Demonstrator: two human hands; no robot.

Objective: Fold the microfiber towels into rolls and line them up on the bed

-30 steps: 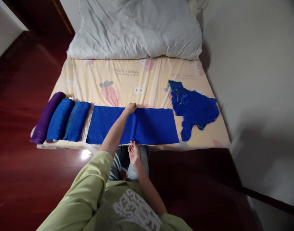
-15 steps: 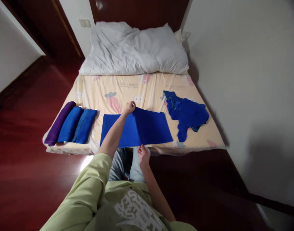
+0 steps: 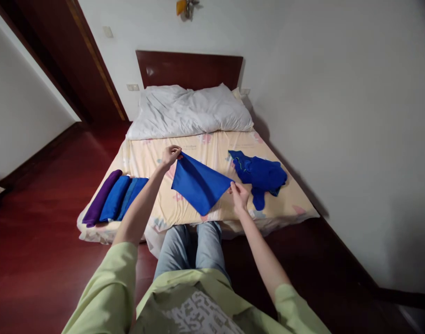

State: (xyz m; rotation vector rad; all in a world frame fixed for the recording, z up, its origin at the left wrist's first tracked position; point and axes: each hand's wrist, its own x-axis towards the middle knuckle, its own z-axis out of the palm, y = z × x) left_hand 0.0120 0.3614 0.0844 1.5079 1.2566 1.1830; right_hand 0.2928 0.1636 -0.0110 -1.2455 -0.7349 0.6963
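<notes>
A blue cloth (image 3: 202,183) hangs stretched between my two hands above the front of the bed. My left hand (image 3: 171,155) pinches one corner, farther from me and higher. The opposite corner is pinched by my right hand (image 3: 239,195), nearer to me. The cloth's lower point droops toward the bed's front edge. To the right lies a crumpled blue cloth (image 3: 263,174) with a green edge. On the left, a purple rolled cloth (image 3: 103,197) lies beside blue folded cloths (image 3: 115,198), partly hidden by my left forearm.
A patterned cream sheet (image 3: 285,199) covers the bed. White bedding (image 3: 191,111) is heaped against the dark wooden headboard (image 3: 191,69). A white wall (image 3: 338,139) runs along the right side; dark red floor (image 3: 41,260) lies to the left.
The blue cloth was spread flat at the bed's front edge; now it is lifted and held between both hands. My right hand moved right and up; the camera view tilted upward.
</notes>
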